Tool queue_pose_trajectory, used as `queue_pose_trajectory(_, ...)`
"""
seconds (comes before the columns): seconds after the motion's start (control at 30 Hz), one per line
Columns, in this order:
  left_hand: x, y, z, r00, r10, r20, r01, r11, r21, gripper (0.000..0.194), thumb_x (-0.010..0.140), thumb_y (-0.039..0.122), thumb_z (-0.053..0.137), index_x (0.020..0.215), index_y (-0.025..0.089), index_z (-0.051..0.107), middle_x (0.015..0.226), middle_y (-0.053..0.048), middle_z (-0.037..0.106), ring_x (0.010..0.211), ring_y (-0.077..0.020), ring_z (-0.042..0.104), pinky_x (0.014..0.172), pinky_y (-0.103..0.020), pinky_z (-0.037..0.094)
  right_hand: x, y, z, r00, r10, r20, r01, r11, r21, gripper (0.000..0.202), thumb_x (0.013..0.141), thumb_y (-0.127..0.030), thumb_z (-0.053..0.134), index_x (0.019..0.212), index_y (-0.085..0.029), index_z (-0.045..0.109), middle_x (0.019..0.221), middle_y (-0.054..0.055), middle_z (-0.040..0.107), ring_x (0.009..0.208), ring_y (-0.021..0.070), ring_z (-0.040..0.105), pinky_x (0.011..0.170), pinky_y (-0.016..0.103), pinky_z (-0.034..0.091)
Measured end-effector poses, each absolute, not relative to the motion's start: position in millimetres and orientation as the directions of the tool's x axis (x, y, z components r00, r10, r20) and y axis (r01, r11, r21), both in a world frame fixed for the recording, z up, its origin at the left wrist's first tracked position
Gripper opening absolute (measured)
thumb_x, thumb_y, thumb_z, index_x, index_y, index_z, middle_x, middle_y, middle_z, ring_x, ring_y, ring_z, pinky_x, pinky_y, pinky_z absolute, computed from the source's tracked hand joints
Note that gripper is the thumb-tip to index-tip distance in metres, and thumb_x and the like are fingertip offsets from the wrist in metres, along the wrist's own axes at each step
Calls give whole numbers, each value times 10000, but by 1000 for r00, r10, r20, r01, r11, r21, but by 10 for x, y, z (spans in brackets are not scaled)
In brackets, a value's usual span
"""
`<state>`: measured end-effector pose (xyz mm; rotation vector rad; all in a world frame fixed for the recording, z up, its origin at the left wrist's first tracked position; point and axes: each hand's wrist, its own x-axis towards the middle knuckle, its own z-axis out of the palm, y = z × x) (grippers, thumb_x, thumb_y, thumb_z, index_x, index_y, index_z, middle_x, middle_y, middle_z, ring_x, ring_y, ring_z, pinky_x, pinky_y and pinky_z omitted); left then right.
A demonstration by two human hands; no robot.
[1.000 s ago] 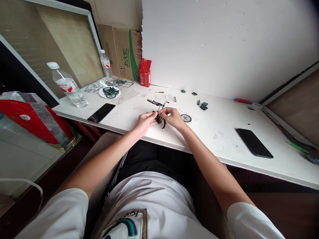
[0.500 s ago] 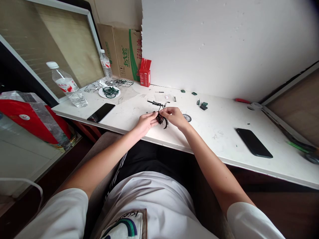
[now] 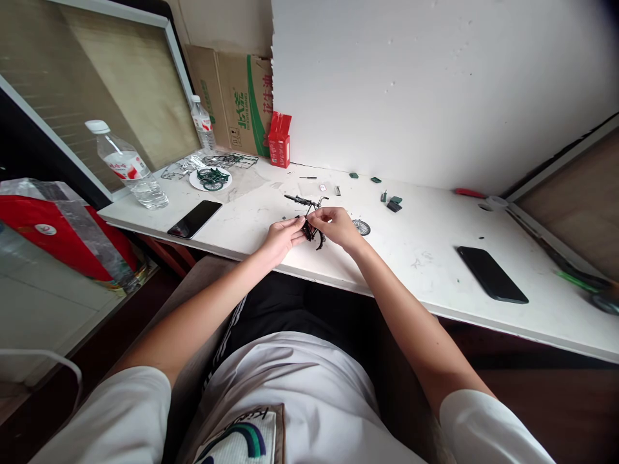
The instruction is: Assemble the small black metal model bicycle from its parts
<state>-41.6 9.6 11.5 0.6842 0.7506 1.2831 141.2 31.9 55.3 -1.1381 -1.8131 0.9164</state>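
Observation:
A small black model bicycle frame (image 3: 320, 240) with handlebars is held above the white table's front part. My left hand (image 3: 284, 237) grips it from the left, thumb and fingers closed on its middle. From the right, my right hand (image 3: 333, 223) pinches the same frame near its centre; its fingertips hide part of it. A loose spoked wheel (image 3: 362, 227) lies on the table just right of my right hand. Whether a small part sits between my fingertips is too small to tell.
On the white table (image 3: 416, 283) are a phone at left (image 3: 195, 219), a phone at right (image 3: 492, 274), a plate (image 3: 193, 182) with green model parts, a large bottle (image 3: 130, 169), a red box (image 3: 280, 140) and dark green pieces (image 3: 394, 204).
The view has shifted very slightly, so the table items appear a little further left. Both hands keep hold of the bicycle frame in nearly the same pose.

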Motion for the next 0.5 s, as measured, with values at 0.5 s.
queue_pose_trajectory(0.5,-577,224,73,4,1000,-9,-531,10,847,495,733,418,1055,1071,137,826,1135,-149,837,1227,-308,789,1178,-502,560,1982,471,800,-177,973,151,820,231,-524,247,1025,-372,737,938,-166,841,1040,139,842,885,258,741,780,351,531)
